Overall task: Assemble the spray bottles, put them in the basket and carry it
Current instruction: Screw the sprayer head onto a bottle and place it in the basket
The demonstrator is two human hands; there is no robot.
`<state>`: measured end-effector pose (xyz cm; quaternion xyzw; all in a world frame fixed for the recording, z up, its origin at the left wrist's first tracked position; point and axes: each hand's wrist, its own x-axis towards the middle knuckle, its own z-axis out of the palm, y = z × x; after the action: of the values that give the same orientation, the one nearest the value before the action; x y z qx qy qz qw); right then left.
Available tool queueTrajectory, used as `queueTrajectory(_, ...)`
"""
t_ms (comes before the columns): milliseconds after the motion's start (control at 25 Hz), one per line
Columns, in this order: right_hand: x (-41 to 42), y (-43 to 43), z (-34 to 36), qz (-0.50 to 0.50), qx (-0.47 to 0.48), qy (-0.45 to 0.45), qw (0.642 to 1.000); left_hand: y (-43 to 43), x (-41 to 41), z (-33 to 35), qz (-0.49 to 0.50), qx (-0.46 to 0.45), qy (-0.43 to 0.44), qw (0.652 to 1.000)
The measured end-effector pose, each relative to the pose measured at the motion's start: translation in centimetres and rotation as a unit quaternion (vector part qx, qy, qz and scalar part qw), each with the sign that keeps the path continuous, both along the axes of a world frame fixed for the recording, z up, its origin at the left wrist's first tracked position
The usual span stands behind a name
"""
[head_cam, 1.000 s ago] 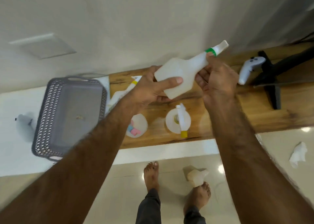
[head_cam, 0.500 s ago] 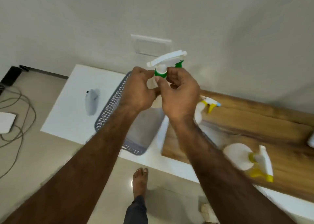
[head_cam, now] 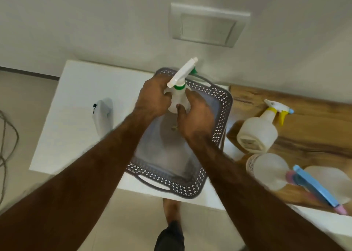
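A white spray bottle with a green collar and white trigger head (head_cam: 180,87) is held upright over the grey perforated basket (head_cam: 219,117). My left hand (head_cam: 152,98) grips its left side and my right hand (head_cam: 196,115) wraps its right side; the lower body of the bottle is hidden behind my fingers. A second bottle with a yellow trigger head (head_cam: 261,130) lies on its side on the wooden board (head_cam: 314,132). A third bottle with a blue and pink head (head_cam: 270,170) stands at the board's near edge, to the right of my right forearm.
The basket sits on a white shelf (head_cam: 76,98) against the wall. A white controller (head_cam: 103,115) lies left of the basket. A white round object (head_cam: 327,182) sits at the far right of the board. Cables (head_cam: 5,146) trail on the floor at left. My feet show below.
The view has swung left and closer to the basket. Both hands have lowered the green-collared bottle over it, and my right hand has slid from the collar down onto the body.
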<state>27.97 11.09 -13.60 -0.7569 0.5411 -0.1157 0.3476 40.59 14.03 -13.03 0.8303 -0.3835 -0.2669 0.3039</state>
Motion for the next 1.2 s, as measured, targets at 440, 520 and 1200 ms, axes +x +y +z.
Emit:
queueTrajectory(440,2.8,0.7,-2.0,-0.04,0.009,0.024,0.999,-0.3,2.0,-0.6,0.004,-0.014,0.126,0.992)
queueTrajectory(520,3.1,0.8,-2.2,-0.049,0.018,0.022,0.998,-0.4,1.6,-0.7,0.017,-0.013,0.103,0.994)
queueTrajectory(1200,-4.9,4.1,1.0,-0.017,0.046,-0.04,0.998,5.5,-6.7,-1.9,0.103,-0.097,-0.033,0.989)
